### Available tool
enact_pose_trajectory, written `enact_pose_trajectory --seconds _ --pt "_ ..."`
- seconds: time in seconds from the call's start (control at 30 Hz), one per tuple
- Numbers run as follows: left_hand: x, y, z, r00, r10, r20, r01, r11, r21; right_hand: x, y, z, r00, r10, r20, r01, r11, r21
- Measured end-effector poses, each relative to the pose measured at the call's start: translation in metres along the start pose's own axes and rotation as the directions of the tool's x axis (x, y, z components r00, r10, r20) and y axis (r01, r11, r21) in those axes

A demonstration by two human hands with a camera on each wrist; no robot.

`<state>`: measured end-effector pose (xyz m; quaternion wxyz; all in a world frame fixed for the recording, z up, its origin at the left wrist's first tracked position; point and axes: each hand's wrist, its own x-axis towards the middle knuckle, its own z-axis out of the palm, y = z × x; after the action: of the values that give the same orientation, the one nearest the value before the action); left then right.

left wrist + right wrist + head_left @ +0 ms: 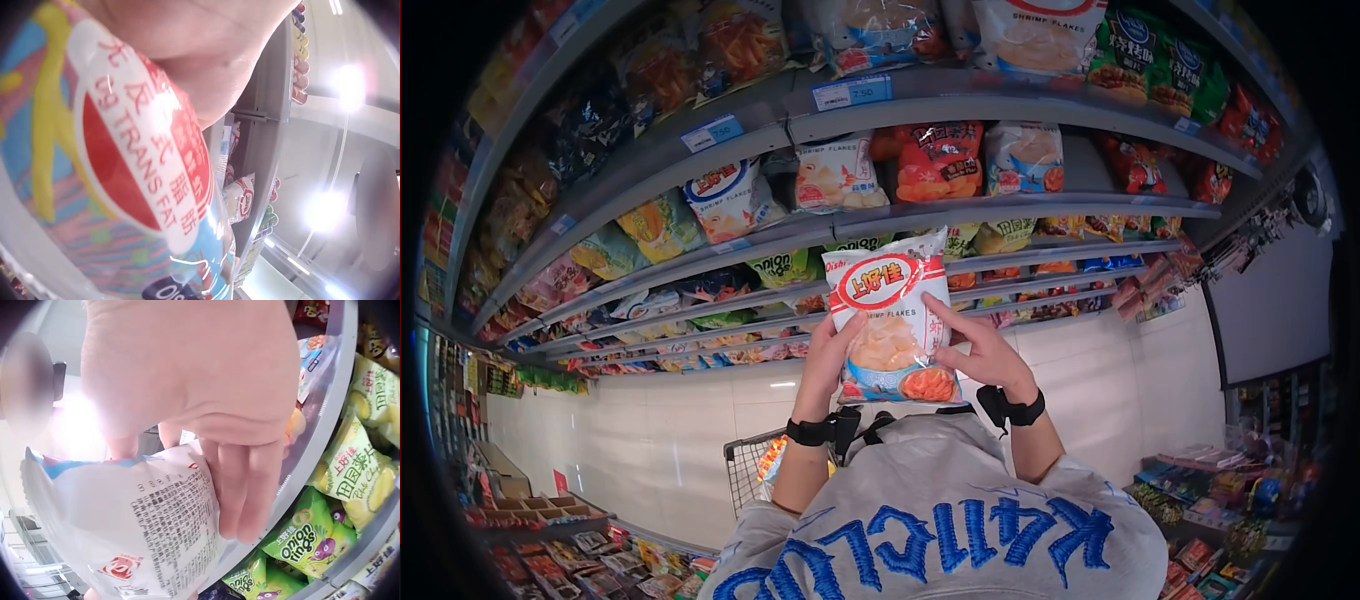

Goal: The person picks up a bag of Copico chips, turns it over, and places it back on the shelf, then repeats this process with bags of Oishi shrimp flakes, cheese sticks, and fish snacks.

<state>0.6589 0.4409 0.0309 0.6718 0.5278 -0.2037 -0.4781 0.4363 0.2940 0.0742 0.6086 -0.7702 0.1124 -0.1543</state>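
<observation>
Upright in front of the chest is a white bag of shrimp flakes (890,330) with a red oval logo. My left hand (825,360) grips its left edge, thumb over the front. On the opposite edge my right hand (988,360) holds the bag between thumb and fingers. In the left wrist view a printed side of the bag (125,156) fills much of the picture, below part of the left hand (187,44). Small print on white shows on the bag (169,531) in the right wrist view, where fingers of the right hand (200,381) lie along it.
Curved shelves (780,135) of snack bags rise ahead, with price tags (852,92) on their edges. Green onion rings bags (312,531) sit near the right hand. A wire shopping cart (745,465) stands low on the left, beside the body. Packaged goods (1200,490) lie at lower right.
</observation>
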Motion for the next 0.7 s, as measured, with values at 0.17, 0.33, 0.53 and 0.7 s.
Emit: enact_pose_trajectory --seconds 0.17,0.33,0.53,0.7 --pt "0.002 -0.007 -0.003 0.999 -0.041 -0.005 0.041 0.999 0.01 0.002 0.008 0.0 0.995 0.095 -0.006 -0.094 0.991 0.094" --pt "0.003 -0.01 0.002 0.997 0.065 -0.038 -0.064 0.998 0.019 0.004 0.041 -0.008 0.984 0.006 -0.177 0.03 0.979 0.202" --pt "-0.005 0.007 0.008 0.986 0.134 0.103 -0.142 0.987 0.08 0.008 0.06 -0.014 0.958 0.226 -0.176 -0.059 0.758 0.65" --pt "-0.002 0.002 -0.003 0.986 -0.048 0.158 0.05 0.999 -0.013 0.001 0.058 -0.02 0.948 0.312 -0.053 -0.181 0.671 0.719"
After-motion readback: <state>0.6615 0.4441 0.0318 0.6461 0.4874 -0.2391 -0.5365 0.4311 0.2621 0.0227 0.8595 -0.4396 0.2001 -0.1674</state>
